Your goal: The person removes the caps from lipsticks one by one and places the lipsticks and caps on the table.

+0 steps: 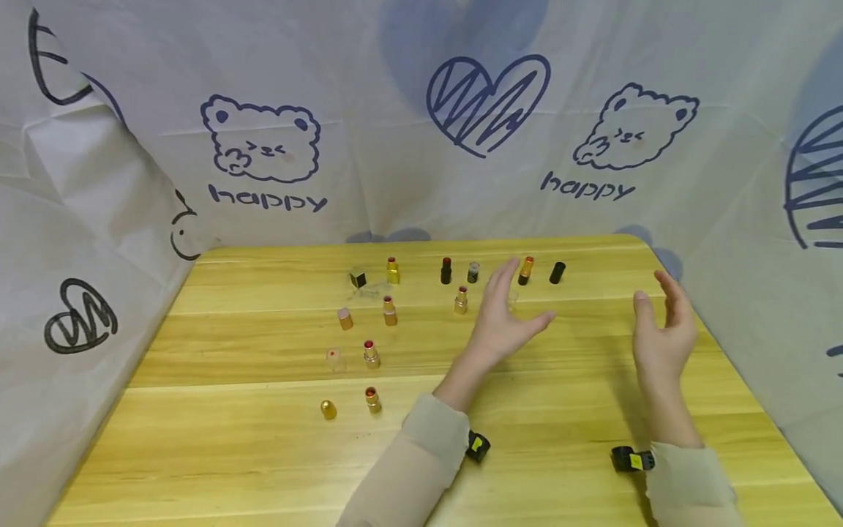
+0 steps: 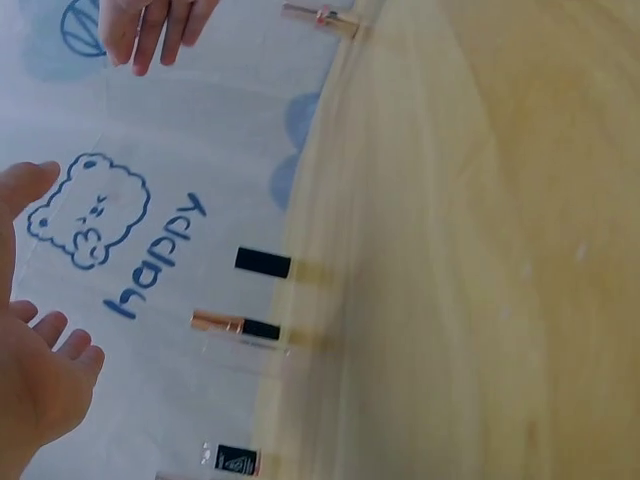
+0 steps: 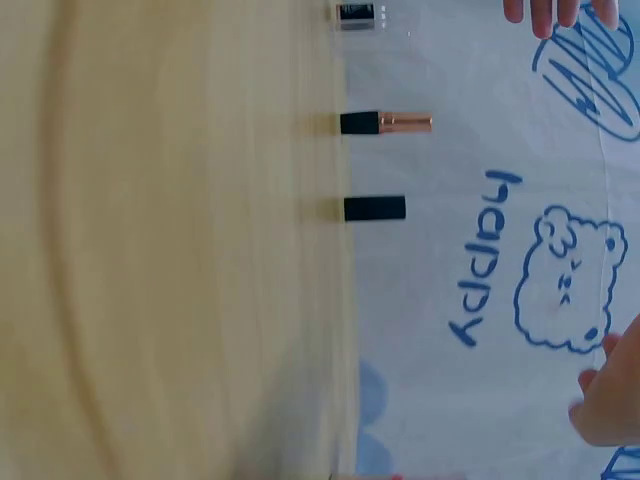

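Note:
My left hand [image 1: 498, 326] is held over the table with thumb and fingers spread, gripping nothing. To the right, my right hand [image 1: 667, 340] is raised with loosely bent fingers and also holds nothing. Beyond the left hand stand an uncapped gold-and-black lipstick [image 1: 525, 272] and a black cap [image 1: 557, 273]. Just left of that hand are a gold lipstick [image 1: 460, 301], a clear-topped cap [image 1: 473, 273] and a black lipstick [image 1: 446, 271]. A faint clear cap [image 1: 513, 297] is partly hidden by the fingers. In the left wrist view another lipstick [image 2: 322, 17] lies near the top edge.
Farther left, several uncapped lipsticks stand with caps beside them, among them a gold lipstick [image 1: 392, 271], a square cap [image 1: 358, 278], a pinkish cap [image 1: 345, 318], a transparent cap [image 1: 334, 359] and a domed gold cap [image 1: 328, 410]. Printed cloth [image 1: 375, 146] hangs behind the wooden table [image 1: 217, 439].

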